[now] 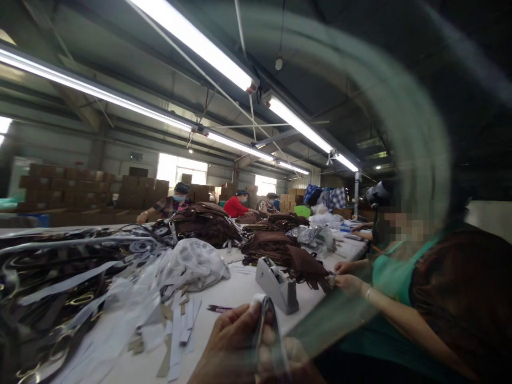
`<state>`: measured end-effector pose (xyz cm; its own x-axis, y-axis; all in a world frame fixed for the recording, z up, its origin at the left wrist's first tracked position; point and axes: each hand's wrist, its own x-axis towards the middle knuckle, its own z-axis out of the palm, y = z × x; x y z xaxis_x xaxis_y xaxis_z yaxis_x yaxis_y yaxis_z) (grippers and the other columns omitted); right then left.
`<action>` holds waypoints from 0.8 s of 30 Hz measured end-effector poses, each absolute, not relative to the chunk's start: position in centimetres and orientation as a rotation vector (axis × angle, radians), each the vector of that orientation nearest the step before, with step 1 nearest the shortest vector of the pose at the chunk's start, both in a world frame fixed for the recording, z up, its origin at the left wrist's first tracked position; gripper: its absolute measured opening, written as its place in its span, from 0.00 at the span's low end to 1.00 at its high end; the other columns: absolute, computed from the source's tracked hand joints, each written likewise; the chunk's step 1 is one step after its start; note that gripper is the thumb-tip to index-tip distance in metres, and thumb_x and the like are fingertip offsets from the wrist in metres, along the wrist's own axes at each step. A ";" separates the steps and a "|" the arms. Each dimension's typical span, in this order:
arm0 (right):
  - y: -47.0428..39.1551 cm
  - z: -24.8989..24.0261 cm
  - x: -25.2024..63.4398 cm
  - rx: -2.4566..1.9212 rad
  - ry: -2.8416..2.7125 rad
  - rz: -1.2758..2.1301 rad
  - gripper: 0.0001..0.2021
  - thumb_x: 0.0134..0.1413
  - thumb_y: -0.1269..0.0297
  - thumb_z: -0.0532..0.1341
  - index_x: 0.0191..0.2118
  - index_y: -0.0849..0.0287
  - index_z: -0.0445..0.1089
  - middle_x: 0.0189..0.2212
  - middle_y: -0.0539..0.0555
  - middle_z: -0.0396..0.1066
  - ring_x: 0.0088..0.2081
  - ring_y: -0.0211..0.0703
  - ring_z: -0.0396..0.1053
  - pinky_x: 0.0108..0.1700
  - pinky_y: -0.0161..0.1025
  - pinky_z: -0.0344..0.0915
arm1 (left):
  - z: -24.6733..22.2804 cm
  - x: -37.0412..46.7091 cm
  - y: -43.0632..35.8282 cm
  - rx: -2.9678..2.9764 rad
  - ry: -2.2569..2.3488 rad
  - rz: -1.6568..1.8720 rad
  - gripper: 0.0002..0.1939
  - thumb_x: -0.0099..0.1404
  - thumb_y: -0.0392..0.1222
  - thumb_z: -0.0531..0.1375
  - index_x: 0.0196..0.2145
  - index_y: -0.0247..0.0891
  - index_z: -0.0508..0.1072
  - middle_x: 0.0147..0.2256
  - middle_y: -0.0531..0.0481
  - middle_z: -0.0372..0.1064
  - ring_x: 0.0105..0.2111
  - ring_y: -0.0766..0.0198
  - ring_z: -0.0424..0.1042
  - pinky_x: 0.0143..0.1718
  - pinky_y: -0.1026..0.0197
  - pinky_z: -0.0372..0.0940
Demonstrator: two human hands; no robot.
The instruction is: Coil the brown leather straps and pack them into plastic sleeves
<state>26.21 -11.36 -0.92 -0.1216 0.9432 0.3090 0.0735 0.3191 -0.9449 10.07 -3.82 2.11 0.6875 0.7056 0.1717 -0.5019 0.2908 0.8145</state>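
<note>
At the bottom centre my left hand is closed, thumb against fingers, on a dark, narrow, folded strap. Something small and white shows at its thumb tip. My right hand is just to the right, blurred, with its fingers curled around the lower part of the same strap. A wide, pale band, smeared by motion, arcs over the right side of the view; I cannot tell whether it belongs to the strap. Just beyond my hands, a grey tape dispenser stands on the white table, and a dark pen lies near my left hand.
Dark straps with metal rings heap up at left, beside clear plastic bags and white paper strips. Brown fabric pieces lie stacked beyond. At right a co-worker in a green apron handles brown pieces; other people sit farther back.
</note>
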 end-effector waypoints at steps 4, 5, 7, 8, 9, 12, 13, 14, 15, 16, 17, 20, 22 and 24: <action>-10.8 -3.1 23.8 -1.020 -1.356 0.823 0.27 0.57 0.37 0.62 0.48 0.57 0.75 0.22 0.50 0.67 0.23 0.41 0.66 0.25 0.36 0.62 | 4.9 10.6 -1.8 0.777 0.248 0.917 0.12 0.66 0.43 0.66 0.31 0.31 0.76 0.21 0.52 0.68 0.15 0.74 0.59 0.17 0.70 0.55; -10.6 -3.7 23.3 -1.048 -1.306 0.720 0.28 0.57 0.37 0.62 0.48 0.58 0.74 0.20 0.49 0.65 0.22 0.39 0.63 0.25 0.35 0.61 | 5.4 10.5 -1.6 0.739 0.251 0.913 0.11 0.68 0.42 0.64 0.32 0.30 0.76 0.22 0.53 0.67 0.15 0.75 0.58 0.18 0.71 0.55; -10.1 -4.6 22.4 -1.109 -1.222 0.543 0.28 0.57 0.37 0.62 0.46 0.59 0.75 0.17 0.46 0.60 0.21 0.37 0.58 0.25 0.35 0.59 | 6.2 10.4 -1.7 0.724 0.210 0.897 0.11 0.70 0.41 0.60 0.34 0.28 0.76 0.23 0.52 0.68 0.16 0.75 0.60 0.19 0.70 0.57; -10.0 -5.0 22.0 -1.126 -1.210 0.521 0.27 0.58 0.37 0.61 0.43 0.60 0.75 0.16 0.46 0.58 0.20 0.36 0.56 0.25 0.35 0.57 | 6.5 10.4 -2.0 0.741 0.177 0.911 0.11 0.70 0.40 0.60 0.36 0.28 0.77 0.25 0.51 0.69 0.17 0.74 0.63 0.20 0.70 0.60; -9.9 -5.2 21.7 -1.125 -1.223 0.566 0.27 0.60 0.36 0.59 0.41 0.60 0.74 0.16 0.46 0.58 0.19 0.35 0.55 0.24 0.35 0.55 | 6.6 10.4 -2.4 0.772 0.144 0.944 0.11 0.69 0.40 0.61 0.38 0.27 0.77 0.27 0.49 0.71 0.20 0.72 0.67 0.23 0.69 0.63; -10.4 -5.4 21.2 -1.042 -1.280 0.849 0.29 0.63 0.36 0.55 0.38 0.62 0.72 0.16 0.47 0.63 0.17 0.33 0.54 0.22 0.34 0.51 | 6.1 10.5 -3.3 1.009 0.167 1.114 0.12 0.67 0.42 0.64 0.44 0.31 0.77 0.35 0.45 0.76 0.31 0.64 0.76 0.37 0.63 0.71; -10.9 -5.2 21.3 -1.018 -1.289 0.944 0.28 0.64 0.37 0.55 0.38 0.63 0.71 0.16 0.48 0.65 0.17 0.33 0.56 0.23 0.33 0.51 | 5.5 10.4 -3.4 1.148 0.227 1.163 0.12 0.68 0.44 0.64 0.45 0.33 0.76 0.38 0.44 0.77 0.34 0.61 0.77 0.40 0.60 0.71; -11.6 -4.8 21.5 -1.007 -1.296 1.028 0.27 0.64 0.38 0.56 0.38 0.63 0.71 0.17 0.49 0.67 0.17 0.32 0.57 0.23 0.33 0.51 | 4.7 10.4 -3.2 1.321 0.292 1.202 0.12 0.69 0.45 0.63 0.45 0.35 0.76 0.39 0.44 0.77 0.36 0.59 0.77 0.42 0.58 0.71; -12.3 -4.3 21.9 -1.012 -1.307 1.099 0.26 0.64 0.40 0.57 0.38 0.64 0.71 0.17 0.50 0.68 0.17 0.32 0.57 0.24 0.33 0.52 | 3.8 10.2 -2.8 1.522 0.349 1.236 0.11 0.70 0.46 0.61 0.44 0.36 0.76 0.39 0.44 0.76 0.37 0.58 0.77 0.43 0.57 0.70; -13.0 -3.7 22.5 -1.032 -1.322 1.157 0.25 0.63 0.41 0.58 0.38 0.64 0.71 0.17 0.50 0.68 0.17 0.32 0.57 0.24 0.32 0.51 | 2.8 10.0 -2.3 1.738 0.387 1.256 0.10 0.70 0.46 0.61 0.42 0.37 0.76 0.38 0.44 0.76 0.37 0.57 0.75 0.43 0.57 0.68; -13.7 -2.9 23.2 -1.062 -1.336 1.191 0.24 0.63 0.43 0.59 0.38 0.64 0.71 0.17 0.49 0.67 0.16 0.31 0.55 0.23 0.32 0.49 | 1.9 9.8 -1.8 1.949 0.399 1.253 0.09 0.70 0.46 0.60 0.40 0.38 0.75 0.37 0.45 0.75 0.37 0.57 0.74 0.42 0.57 0.67; -14.9 0.4 25.9 -1.161 -1.334 1.111 0.18 0.58 0.50 0.66 0.38 0.64 0.72 0.19 0.45 0.64 0.19 0.30 0.53 0.22 0.31 0.46 | -0.1 8.8 -0.9 2.386 0.362 1.072 0.08 0.69 0.46 0.60 0.35 0.40 0.74 0.31 0.49 0.72 0.30 0.60 0.68 0.35 0.59 0.62; -14.6 2.9 27.9 -1.194 -1.352 1.010 0.21 0.51 0.55 0.72 0.47 0.62 0.72 0.24 0.45 0.67 0.23 0.31 0.57 0.24 0.30 0.50 | -0.2 8.3 -1.1 2.476 0.374 0.864 0.12 0.71 0.48 0.56 0.33 0.41 0.71 0.28 0.52 0.70 0.27 0.62 0.66 0.32 0.60 0.59; -13.4 5.2 29.7 -1.215 -1.470 0.869 0.19 0.48 0.56 0.74 0.41 0.62 0.74 0.21 0.43 0.65 0.23 0.32 0.59 0.26 0.31 0.52 | 0.8 8.1 -1.7 2.444 0.433 0.704 0.16 0.73 0.51 0.53 0.31 0.41 0.71 0.26 0.53 0.70 0.26 0.62 0.67 0.30 0.61 0.58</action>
<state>29.75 -13.39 5.24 0.0038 0.9691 0.2466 0.2513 0.2377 -0.9383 8.08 -1.74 0.78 0.8105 0.4386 0.3881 0.1478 -0.7945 0.5890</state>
